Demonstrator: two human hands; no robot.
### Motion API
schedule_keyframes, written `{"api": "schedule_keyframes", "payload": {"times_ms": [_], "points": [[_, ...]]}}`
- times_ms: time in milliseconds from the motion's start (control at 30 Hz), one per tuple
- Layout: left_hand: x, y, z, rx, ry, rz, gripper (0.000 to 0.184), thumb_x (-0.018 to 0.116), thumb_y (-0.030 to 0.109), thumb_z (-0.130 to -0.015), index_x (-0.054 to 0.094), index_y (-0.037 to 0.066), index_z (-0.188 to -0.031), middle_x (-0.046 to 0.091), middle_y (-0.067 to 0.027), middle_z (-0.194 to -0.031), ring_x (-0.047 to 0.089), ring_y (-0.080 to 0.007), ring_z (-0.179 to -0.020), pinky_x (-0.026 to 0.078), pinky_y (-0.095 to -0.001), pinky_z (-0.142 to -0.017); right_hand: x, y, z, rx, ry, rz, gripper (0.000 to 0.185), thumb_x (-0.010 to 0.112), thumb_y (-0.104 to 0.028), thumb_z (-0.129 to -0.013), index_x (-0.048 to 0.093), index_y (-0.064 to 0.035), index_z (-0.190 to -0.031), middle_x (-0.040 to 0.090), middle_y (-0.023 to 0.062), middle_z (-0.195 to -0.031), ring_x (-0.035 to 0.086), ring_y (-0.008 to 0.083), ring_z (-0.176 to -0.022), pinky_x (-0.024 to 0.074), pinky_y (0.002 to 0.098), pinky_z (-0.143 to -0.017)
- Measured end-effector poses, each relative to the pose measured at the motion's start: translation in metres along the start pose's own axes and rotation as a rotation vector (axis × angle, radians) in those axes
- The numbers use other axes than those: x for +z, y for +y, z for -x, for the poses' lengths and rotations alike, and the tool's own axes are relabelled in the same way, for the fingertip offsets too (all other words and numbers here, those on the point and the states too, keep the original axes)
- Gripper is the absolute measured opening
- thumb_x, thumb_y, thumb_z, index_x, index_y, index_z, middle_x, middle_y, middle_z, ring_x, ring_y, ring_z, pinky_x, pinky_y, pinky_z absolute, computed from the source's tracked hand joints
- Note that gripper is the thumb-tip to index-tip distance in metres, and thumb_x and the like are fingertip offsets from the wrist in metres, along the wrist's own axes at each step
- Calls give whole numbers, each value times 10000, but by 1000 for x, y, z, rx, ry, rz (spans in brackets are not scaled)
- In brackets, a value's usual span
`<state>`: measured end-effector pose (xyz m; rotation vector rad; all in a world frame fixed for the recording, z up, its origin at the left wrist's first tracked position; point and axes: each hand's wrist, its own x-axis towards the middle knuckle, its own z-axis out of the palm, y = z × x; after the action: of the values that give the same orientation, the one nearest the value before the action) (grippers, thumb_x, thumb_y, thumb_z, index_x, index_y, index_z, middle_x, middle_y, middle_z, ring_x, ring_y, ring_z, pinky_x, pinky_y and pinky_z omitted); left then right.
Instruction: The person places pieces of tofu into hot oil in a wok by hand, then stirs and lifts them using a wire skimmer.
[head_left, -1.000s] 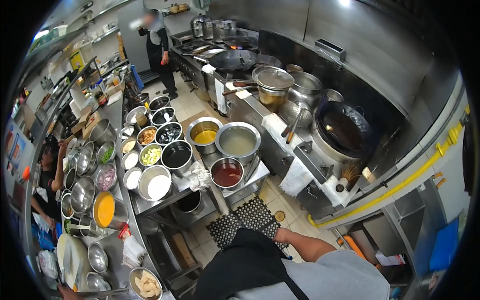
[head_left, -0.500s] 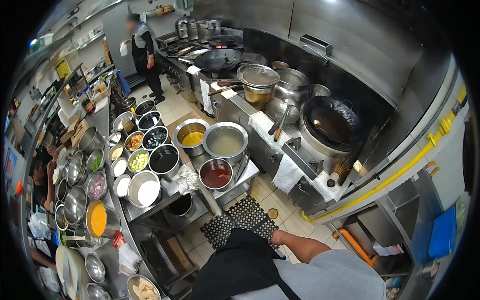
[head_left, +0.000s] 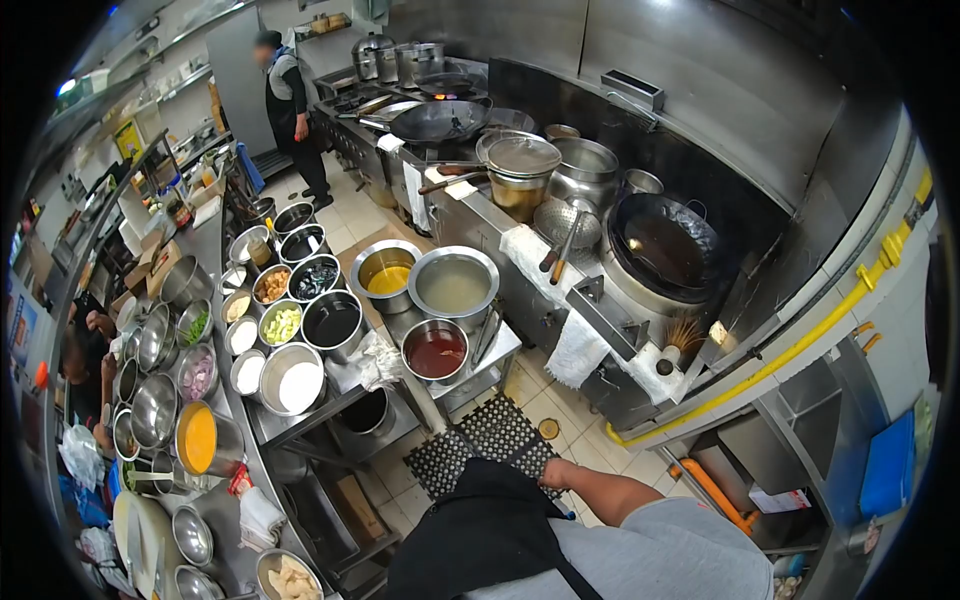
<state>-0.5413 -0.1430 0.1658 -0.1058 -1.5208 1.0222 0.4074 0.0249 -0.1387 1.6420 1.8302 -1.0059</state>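
My right hand [head_left: 553, 474] hangs low beside the black apron [head_left: 480, 535], above the perforated floor mat [head_left: 490, 430]. Its fingers are mostly hidden, so what it holds, if anything, cannot be made out. My left hand is not in view. Ahead of me, a pot of dark red liquid [head_left: 435, 350] stands on a low steel stand, in front of a wide pot of cloudy liquid [head_left: 453, 284] and a pot of yellow liquid [head_left: 385, 272]. To their left are containers of black sauce [head_left: 332, 320], white powder [head_left: 300, 386] and chopped green pieces [head_left: 281, 322].
A wok with dark liquid [head_left: 662, 248] sits on the range at right, near a strainer [head_left: 567, 226] and lidded pot [head_left: 523, 165]. A person [head_left: 290, 115] stands at the back. Others work beyond the left counter, which holds an orange sauce pot [head_left: 200, 440]. A yellow pipe [head_left: 780, 350] runs at right.
The view has shifted slightly to the right. The person at the back has lowered an arm, and the white item seen there is no longer visible. My right hand stays low by the apron.
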Motion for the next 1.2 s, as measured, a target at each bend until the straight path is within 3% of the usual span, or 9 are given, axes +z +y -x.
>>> {"api": "schedule_keyframes", "payload": {"times_ms": [33,133,233,333,567,667,833,1100,1200], "points": [[0,-2,0,25,-13,17,262,454,217,-768,629,43,-858,613,-90,-780,581,-242,-662,469,-420,-571,-2,-1,1,-11,0,1,413,520,-407,-714,640,-45,-874,582,175,-979,536,302,-957,425,353,-834],[-36,-45,-9,-140,-15,786,258,448,220,-773,631,82,-892,612,-66,-801,575,-255,-651,462,-418,-560,6,4,-3,-45,39,19,402,511,-400,-725,644,-41,-851,584,175,-970,537,305,-953,425,358,-831],[30,14,-1,-88,-50,551,246,445,227,-776,628,115,-898,607,-74,-857,577,-257,-698,464,-419,-589,20,11,-15,-83,63,38,393,508,-389,-725,644,-37,-835,589,175,-949,543,313,-933,430,364,-819],[19,0,3,-397,-317,1172,227,448,238,-781,623,132,-879,594,-81,-905,573,-238,-752,461,-416,-609,-4,-1,13,-94,132,-95,377,503,-369,-722,643,-33,-823,592,176,-929,551,314,-910,436,369,-805],[16,-8,-1,-385,-361,1193,201,466,245,-783,611,145,-879,592,-61,-909,579,-223,-786,468,-416,-613,29,20,-25,-117,231,-109,322,540,-360,-687,637,-55,-724,609,141,-805,570,297,-797,455,372,-719],[9,-14,-1,-376,-362,1140,202,465,244,-786,609,142,-883,593,-60,-905,582,-224,-789,470,-418,-612,37,25,-35,-258,256,96,337,526,-363,-693,634,-44,-704,602,157,-790,567,306,-785,454,382,-715],[3,-16,0,-327,-352,1030,204,462,242,-791,606,137,-891,593,-59,-898,586,-226,-792,474,-422,-610,32,23,-25,-92,173,0,363,470,-367,-730,637,-46,-727,600,159,-791,560,321,-797,450,400,-714],[-11,-19,2,-184,-278,724,207,458,240,-800,600,129,-903,594,-57,-888,593,-228,-799,479,-428,-606,16,15,-20,-104,181,30,358,481,-359,-724,640,-41,-759,606,156,-858,562,314,-839,444,392,-750],[-12,-21,2,-270,-329,960,203,458,240,-801,599,129,-897,597,-51,-870,598,-228,-779,480,-423,-596,19,13,-23,-82,182,-14,373,480,-364,-728,639,-27,-764,606,160,-865,561,312,-853,443,387,-762]]}}
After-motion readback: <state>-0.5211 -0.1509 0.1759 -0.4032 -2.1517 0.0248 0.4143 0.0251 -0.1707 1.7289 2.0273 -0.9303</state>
